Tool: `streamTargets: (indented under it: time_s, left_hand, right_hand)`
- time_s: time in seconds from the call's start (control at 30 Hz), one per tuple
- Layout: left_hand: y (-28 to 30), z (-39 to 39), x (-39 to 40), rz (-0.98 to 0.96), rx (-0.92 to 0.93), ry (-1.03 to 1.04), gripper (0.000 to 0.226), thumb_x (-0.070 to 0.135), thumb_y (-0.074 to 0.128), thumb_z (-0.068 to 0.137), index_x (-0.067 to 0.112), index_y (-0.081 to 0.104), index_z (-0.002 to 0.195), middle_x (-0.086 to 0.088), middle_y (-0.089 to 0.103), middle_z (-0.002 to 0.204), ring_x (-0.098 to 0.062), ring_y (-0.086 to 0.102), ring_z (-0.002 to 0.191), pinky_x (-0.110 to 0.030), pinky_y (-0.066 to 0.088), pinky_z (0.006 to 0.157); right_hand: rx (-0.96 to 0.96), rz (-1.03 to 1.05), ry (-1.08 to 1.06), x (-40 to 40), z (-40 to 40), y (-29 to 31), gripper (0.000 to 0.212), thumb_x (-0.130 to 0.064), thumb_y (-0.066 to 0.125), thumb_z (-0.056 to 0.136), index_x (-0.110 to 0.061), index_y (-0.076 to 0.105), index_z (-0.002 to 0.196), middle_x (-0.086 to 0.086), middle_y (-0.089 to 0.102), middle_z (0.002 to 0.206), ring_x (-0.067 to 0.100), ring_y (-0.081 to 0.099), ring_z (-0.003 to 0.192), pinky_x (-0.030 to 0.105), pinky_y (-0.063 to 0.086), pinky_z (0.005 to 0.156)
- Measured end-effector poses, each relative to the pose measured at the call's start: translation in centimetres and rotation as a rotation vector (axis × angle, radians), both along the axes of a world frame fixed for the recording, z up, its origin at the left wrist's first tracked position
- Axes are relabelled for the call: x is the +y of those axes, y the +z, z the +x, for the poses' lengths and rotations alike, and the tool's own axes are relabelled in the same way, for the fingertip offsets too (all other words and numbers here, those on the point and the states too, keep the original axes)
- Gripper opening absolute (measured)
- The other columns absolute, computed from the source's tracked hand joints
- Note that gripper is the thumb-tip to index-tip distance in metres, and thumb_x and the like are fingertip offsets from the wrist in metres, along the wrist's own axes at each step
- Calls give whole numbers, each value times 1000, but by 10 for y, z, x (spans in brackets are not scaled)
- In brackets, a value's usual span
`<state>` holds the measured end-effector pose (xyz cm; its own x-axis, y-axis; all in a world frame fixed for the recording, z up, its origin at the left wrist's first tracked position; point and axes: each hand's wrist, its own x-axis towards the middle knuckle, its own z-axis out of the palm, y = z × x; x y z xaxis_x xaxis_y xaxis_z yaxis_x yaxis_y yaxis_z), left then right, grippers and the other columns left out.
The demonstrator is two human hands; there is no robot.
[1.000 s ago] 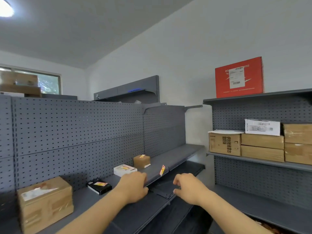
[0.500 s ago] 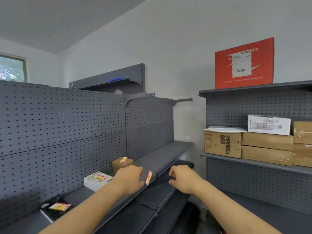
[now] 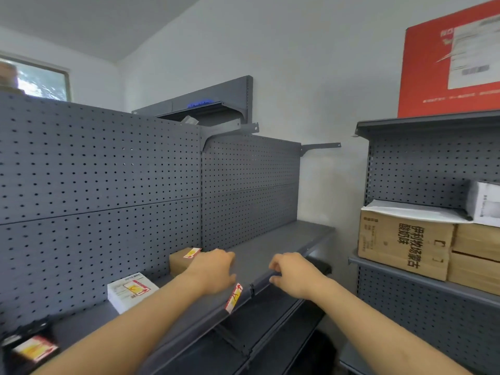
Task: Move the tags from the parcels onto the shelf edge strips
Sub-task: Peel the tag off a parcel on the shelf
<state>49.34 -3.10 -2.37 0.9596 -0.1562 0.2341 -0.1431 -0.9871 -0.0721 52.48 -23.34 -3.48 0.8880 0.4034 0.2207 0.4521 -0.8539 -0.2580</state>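
Observation:
A red, yellow and white tag (image 3: 234, 297) sits on the grey shelf edge strip (image 3: 259, 284), just below my left hand (image 3: 213, 272). That hand rests on the shelf top with relaxed fingers and holds nothing that I can see. My right hand (image 3: 292, 274) is a little to the right, its curled fingers and thumb pinching the edge strip. Behind my left hand stands a small brown parcel (image 3: 178, 263) with a tag (image 3: 192, 252) on top. A white parcel (image 3: 119, 296) and a black parcel (image 3: 16, 339) further left each carry a tag.
A perforated grey back panel (image 3: 108, 185) rises behind the shelf. To the right, a second rack (image 3: 433, 285) holds brown cartons (image 3: 405, 244) and a white box (image 3: 484, 204). A red parcel (image 3: 433, 77) stands on top of that rack. A lower shelf (image 3: 270, 334) lies beneath my hands.
The view has moved in closer and to the right along the shelf. Both hands stay at the shelf edge, with the tag still on the strip by my left hand.

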Motion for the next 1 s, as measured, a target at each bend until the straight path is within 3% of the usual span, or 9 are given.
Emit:
streamTargets:
  time_s: [0.43, 0.87, 1.0]
  left_hand:
    - [-58, 126, 39, 15, 100, 70, 32, 38, 55, 87, 14, 55, 108, -7, 60, 113, -25, 56, 99, -39, 50, 83]
    - [-88, 196, 50, 40, 224, 139, 36, 36, 55, 91, 14, 52, 119, -10, 62, 113, -27, 60, 100, -38, 52, 84]
    - [-97, 202, 50, 4, 253, 189, 37, 35, 57, 90, 14, 54, 121, -10, 64, 111, -26, 61, 98, -37, 54, 83]
  right_hand:
    - [168, 15, 89, 40, 143, -63, 34, -26, 61, 91, -14, 56, 122, 9, 59, 125, 26, 57, 112, 39, 49, 96]
    - [196, -115, 364, 89, 219, -107, 32, -13, 58, 91, -16, 58, 123, 10, 52, 128, 25, 52, 116, 33, 43, 97]
    - [235, -199, 454, 99, 233, -118, 32, -8, 56, 90, -18, 63, 120, 9, 56, 128, 25, 55, 114, 35, 47, 97]
